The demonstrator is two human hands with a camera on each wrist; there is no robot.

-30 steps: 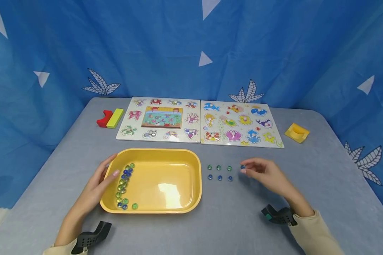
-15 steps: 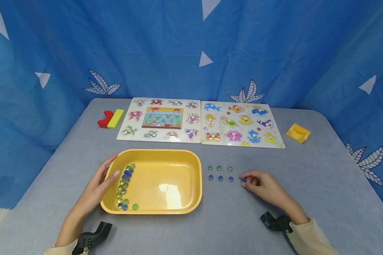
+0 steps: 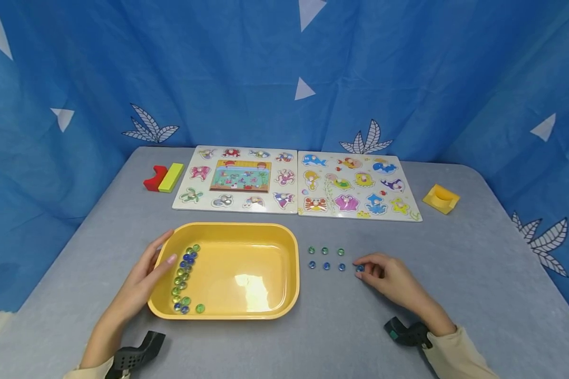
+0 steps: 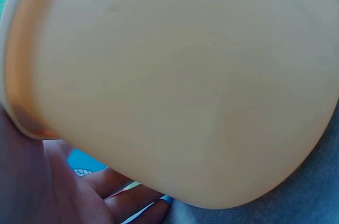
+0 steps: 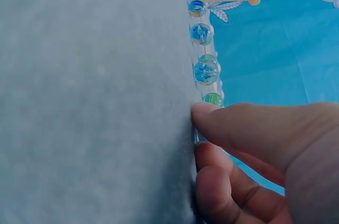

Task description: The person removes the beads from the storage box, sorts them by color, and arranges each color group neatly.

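Pinched between the thumb and index finger of my right hand [image 3: 392, 279] is a blue glass marble [image 3: 360, 268], at the right end of a row of blue marbles [image 3: 326, 266]. A row of green marbles [image 3: 324, 251] lies just behind it. In the right wrist view my thumb [image 5: 238, 121] mostly hides the held marble; several other marbles [image 5: 206, 71] show beyond. My left hand [image 3: 139, 281] grips the left rim of a yellow tray [image 3: 246, 226], thumb over the edge, fingers outside. Several blue and green marbles [image 3: 186, 265] lie along the tray's left side.
Two sea-animal peg puzzle boards [image 3: 206, 202] [image 3: 320, 181] lie side by side behind the tray. A red block [image 3: 155, 179] and a lime-green block [image 3: 171, 177] sit at back left. A yellow block [image 3: 441, 199] with a curved hollow is at back right. Blue curtain [image 3: 246, 68] surrounds the table.
My right hand has brought the blue marble from beside the green row toward me, to the end of the blue row. My left hand has stayed on the tray.
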